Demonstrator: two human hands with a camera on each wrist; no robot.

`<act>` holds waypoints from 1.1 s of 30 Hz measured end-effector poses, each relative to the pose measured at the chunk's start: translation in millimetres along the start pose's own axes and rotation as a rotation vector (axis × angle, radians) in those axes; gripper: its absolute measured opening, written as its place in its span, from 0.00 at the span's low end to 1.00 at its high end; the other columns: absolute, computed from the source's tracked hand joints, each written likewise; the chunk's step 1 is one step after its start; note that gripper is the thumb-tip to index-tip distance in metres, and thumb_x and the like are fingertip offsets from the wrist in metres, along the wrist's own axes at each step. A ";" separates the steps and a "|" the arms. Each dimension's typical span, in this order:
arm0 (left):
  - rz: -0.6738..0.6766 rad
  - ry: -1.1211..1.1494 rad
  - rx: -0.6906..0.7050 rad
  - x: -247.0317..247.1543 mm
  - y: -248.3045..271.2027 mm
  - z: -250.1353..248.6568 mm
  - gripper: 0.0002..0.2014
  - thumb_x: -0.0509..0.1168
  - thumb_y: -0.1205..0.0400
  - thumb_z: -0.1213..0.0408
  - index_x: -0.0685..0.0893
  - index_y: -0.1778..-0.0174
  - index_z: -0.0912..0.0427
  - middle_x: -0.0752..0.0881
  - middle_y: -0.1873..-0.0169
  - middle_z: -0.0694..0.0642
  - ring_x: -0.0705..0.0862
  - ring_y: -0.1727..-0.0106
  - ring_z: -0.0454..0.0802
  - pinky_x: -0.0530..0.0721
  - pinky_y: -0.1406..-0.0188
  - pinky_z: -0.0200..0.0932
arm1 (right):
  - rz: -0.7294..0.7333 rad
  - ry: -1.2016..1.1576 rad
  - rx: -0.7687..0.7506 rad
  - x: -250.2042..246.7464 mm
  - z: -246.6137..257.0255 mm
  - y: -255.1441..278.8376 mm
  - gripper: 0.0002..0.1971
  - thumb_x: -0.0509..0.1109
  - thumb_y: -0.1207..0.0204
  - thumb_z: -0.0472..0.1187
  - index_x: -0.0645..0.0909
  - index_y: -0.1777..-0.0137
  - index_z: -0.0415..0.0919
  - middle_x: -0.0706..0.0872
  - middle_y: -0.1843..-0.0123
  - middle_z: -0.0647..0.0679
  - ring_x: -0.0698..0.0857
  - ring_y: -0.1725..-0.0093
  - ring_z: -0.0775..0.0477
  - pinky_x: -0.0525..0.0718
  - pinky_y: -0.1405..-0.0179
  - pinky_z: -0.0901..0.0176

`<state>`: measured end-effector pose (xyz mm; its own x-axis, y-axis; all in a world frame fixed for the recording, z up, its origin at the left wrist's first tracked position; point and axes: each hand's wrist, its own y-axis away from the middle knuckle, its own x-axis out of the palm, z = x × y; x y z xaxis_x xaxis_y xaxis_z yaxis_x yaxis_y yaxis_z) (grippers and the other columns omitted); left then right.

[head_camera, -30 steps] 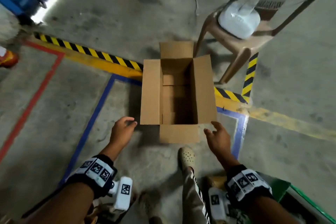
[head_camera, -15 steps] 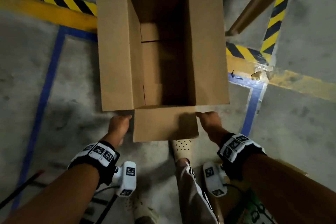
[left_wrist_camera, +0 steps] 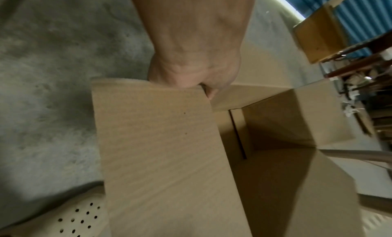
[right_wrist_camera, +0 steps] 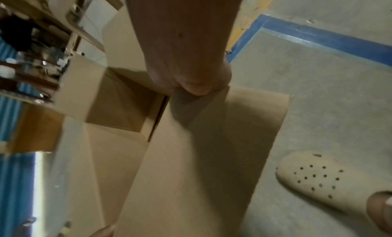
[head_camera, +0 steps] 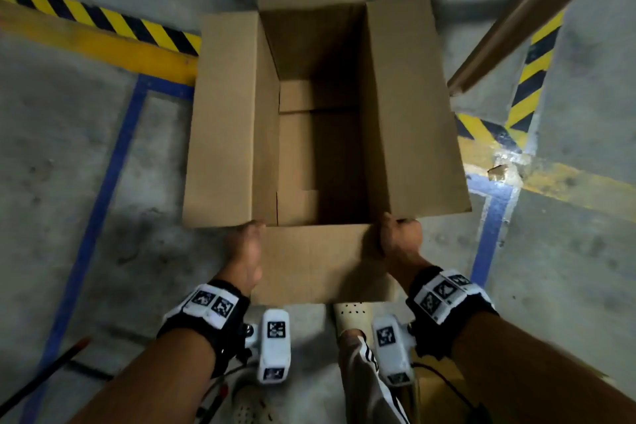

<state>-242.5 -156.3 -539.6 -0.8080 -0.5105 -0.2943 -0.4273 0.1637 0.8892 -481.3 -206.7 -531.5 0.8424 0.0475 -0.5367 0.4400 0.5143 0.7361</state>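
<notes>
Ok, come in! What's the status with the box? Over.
Left hand and right hand each grip a near corner of the cardboard box. Box open, nothing inside. Chair leg close beside a side flap.

Grey concrete floor (head_camera: 69, 165), dim light. Yellow-black hazard tape (head_camera: 103, 18) and blue line (head_camera: 103, 189) cross it. Chair leg (head_camera: 516, 29) top right. Blue corrugated wall (left_wrist_camera: 364, 14) behind.

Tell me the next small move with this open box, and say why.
Probably lift the cardboard box slightly and draw it toward you. The left hand and right hand each grip a near corner beside the near flap, the box looks empty with its flaps open, and a chair leg stands close on its right.
</notes>
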 end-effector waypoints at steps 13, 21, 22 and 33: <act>-0.243 0.086 0.268 -157.5 264.5 -71.0 0.10 0.64 0.20 0.59 0.83 0.53 0.64 0.83 0.64 0.58 0.80 0.66 0.56 0.76 0.69 0.45 | 0.016 0.070 -0.251 -120.6 84.9 281.1 0.19 0.68 0.18 0.50 0.86 0.54 0.32 0.85 0.60 0.38 0.85 0.55 0.37 0.75 0.59 0.55; -0.337 0.328 0.558 -337.7 408.2 -29.8 0.11 0.60 0.17 0.62 0.83 0.54 0.65 0.75 0.69 0.52 0.74 0.63 0.50 0.68 0.70 0.42 | 0.001 -0.058 -0.561 -131.3 89.9 495.5 0.19 0.70 0.21 0.50 0.86 0.53 0.31 0.88 0.56 0.37 0.85 0.53 0.37 0.72 0.58 0.56; -0.371 0.354 0.584 -364.6 428.0 -18.2 0.10 0.60 0.16 0.61 0.80 0.60 0.61 0.73 0.71 0.52 0.72 0.65 0.49 0.66 0.71 0.42 | 0.016 -0.069 -0.602 -130.2 87.1 525.3 0.18 0.70 0.21 0.50 0.86 0.54 0.31 0.87 0.58 0.38 0.84 0.55 0.39 0.71 0.59 0.56; -0.773 0.648 0.802 -602.4 548.0 142.7 0.25 0.64 0.17 0.67 0.65 0.82 0.57 0.65 0.80 0.55 0.63 0.74 0.49 0.60 0.71 0.47 | 0.299 -0.019 -0.960 -77.7 23.4 766.3 0.17 0.72 0.25 0.47 0.76 0.72 0.41 0.81 0.71 0.48 0.81 0.64 0.45 0.78 0.62 0.53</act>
<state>-47.8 361.3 75.0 0.0041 -0.9773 -0.2117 -0.9991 -0.0131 0.0407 -202.3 163.7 83.9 0.8858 0.2783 -0.3713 -0.2203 0.9565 0.1914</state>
